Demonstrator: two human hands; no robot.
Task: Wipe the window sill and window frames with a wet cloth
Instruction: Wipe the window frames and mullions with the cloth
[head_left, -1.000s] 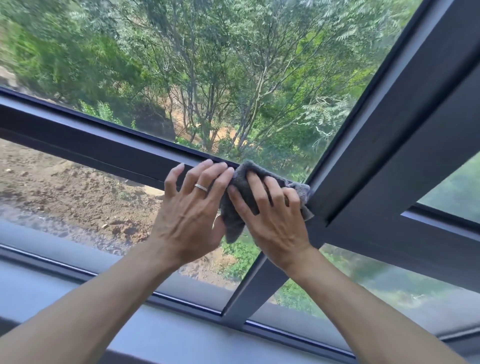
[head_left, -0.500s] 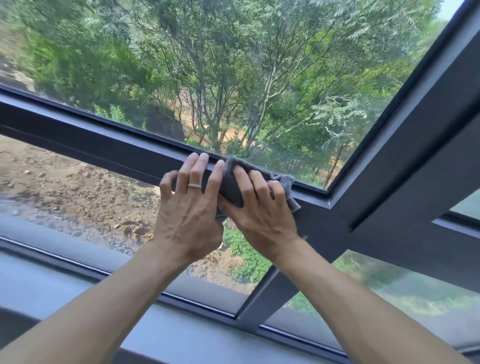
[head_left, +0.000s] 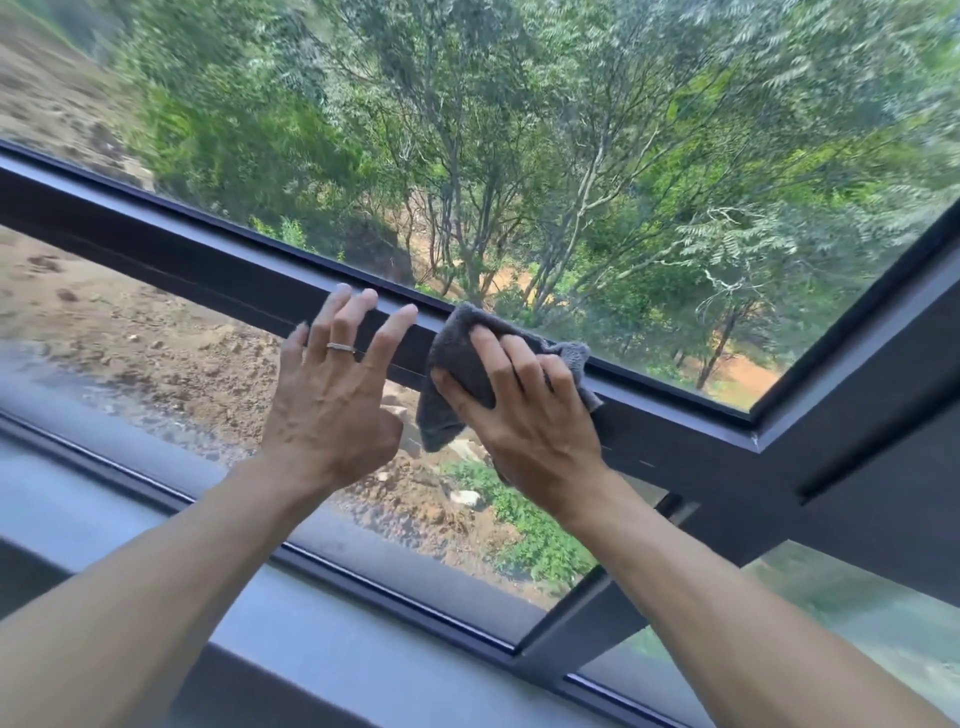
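cloth (head_left: 462, 358) — grey, crumpled, under right hand (head_left: 524, 415)

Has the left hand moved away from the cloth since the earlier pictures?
Yes. The left hand has shifted leftward along the dark frame bar, opening a gap from the cloth.
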